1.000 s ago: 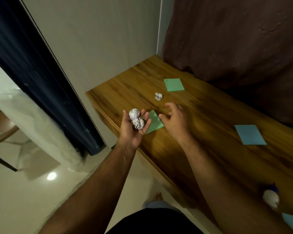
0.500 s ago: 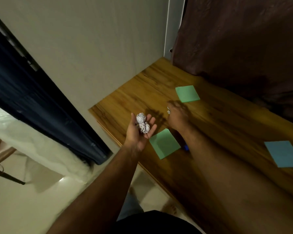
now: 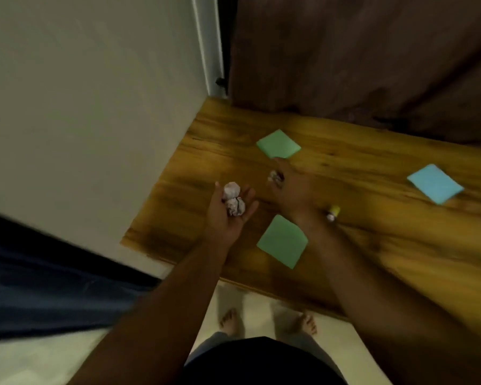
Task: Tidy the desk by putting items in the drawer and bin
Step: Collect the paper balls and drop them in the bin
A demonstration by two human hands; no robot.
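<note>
My left hand [image 3: 229, 212] is palm up over the wooden desk [image 3: 372, 245], cupping two crumpled white paper balls [image 3: 233, 200]. My right hand [image 3: 292, 191] is lifted just above the desk with its fingers curled round a third crumpled paper ball [image 3: 274, 177]. Two green sticky note pads lie on the desk, one behind the right hand [image 3: 278, 144] and one below it [image 3: 282, 240]. A blue sticky note pad [image 3: 435, 183] lies further right. A small yellow-capped item [image 3: 332, 213] lies beside my right wrist.
A pale wall [image 3: 95, 107] borders the desk on the left and a brown curtain [image 3: 358, 51] hangs behind it. A dark blue curtain [image 3: 53, 287] is at lower left. My bare feet [image 3: 267, 323] stand on the light floor in front of the desk edge.
My right hand reached to the third paper ball and closed its fingers on it. The left hand kept its two balls. The view swung down and to the right.
</note>
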